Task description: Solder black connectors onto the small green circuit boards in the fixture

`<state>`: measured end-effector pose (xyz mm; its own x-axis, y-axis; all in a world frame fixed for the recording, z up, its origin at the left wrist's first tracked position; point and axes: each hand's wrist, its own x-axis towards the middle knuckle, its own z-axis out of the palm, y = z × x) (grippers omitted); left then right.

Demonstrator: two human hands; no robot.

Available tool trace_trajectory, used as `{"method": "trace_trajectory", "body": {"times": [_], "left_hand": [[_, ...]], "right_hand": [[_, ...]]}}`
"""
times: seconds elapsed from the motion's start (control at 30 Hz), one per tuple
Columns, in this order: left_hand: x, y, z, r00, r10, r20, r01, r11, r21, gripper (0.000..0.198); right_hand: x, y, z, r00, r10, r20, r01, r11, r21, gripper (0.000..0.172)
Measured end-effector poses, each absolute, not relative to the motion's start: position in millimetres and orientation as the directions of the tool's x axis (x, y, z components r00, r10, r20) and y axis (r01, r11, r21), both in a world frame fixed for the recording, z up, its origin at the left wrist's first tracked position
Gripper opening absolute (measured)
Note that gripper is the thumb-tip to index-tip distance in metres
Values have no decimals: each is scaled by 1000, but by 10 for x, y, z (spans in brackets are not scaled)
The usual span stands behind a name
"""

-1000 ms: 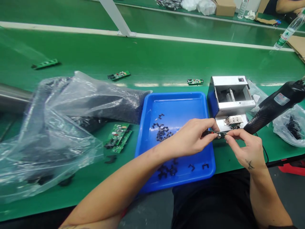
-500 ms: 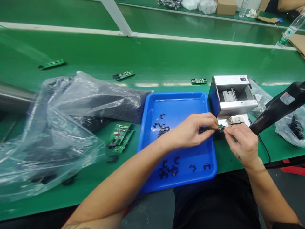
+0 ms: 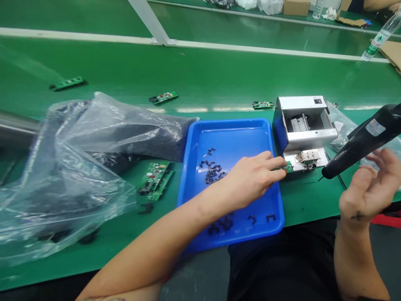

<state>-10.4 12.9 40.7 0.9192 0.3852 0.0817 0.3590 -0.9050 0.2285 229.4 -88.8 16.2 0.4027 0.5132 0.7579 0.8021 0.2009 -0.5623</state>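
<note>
Green bench point(image 3: 200, 79) carrying a blue tray point(image 3: 238, 133).
Left hand point(image 3: 250, 177) pinches a small green board point(image 3: 286, 167) just right of the tray; right hand point(image 3: 369, 186), farther right, has its fingers apart.

Green bench point(image 3: 219, 75): blue tray point(image 3: 238, 136), plastic bag point(image 3: 78, 167), boards point(image 3: 156, 177)
</note>
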Motion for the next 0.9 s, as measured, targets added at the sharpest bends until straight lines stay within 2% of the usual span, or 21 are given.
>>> {"method": "trace_trajectory", "body": {"times": [0.1, 0.17, 0.23, 0.33, 0.47, 0.57, 0.67, 0.8, 0.9], "left_hand": [[-96, 130, 397, 916, 389, 94, 362, -906, 219, 26], [-92, 132, 387, 916, 391, 90, 366, -906, 213, 26], [-89, 134, 379, 918, 387, 87, 364, -909, 206, 27], [-90, 132, 367, 921, 374, 111, 349, -917, 194, 25], [-93, 124, 347, 914, 377, 150, 347, -918, 193, 20], [-88, 127, 335, 917, 373, 144, 346, -920, 183, 20], [-78, 136, 336, 924, 360, 131, 336, -926, 174, 22], [-74, 140, 358, 923, 367, 117, 343, -922, 180, 24], [-78, 136, 385, 924, 370, 102, 348, -919, 184, 25]], "right_hand": [[2401, -757, 236, 488, 697, 526, 549, 223, -806, 40], [2471, -718, 276, 429, 800, 420, 381, 262, -887, 37], [2552, -733, 322, 351, 865, 358, 248, 283, -926, 46], [2673, -790, 427, 176, 919, 352, 167, 325, -931, 65], [2681, -768, 660, 74, 920, 386, 248, 357, -900, 76], [2514, -658, 888, 129, 915, 381, 227, 347, -910, 70], [2283, -508, 1052, 202, 851, 485, 143, 465, -874, 62], [2067, -332, 1046, 298, 732, 613, 39, 632, -774, 72], [2017, -285, 975, 328, 758, 563, -91, 619, -780, 64]]}}
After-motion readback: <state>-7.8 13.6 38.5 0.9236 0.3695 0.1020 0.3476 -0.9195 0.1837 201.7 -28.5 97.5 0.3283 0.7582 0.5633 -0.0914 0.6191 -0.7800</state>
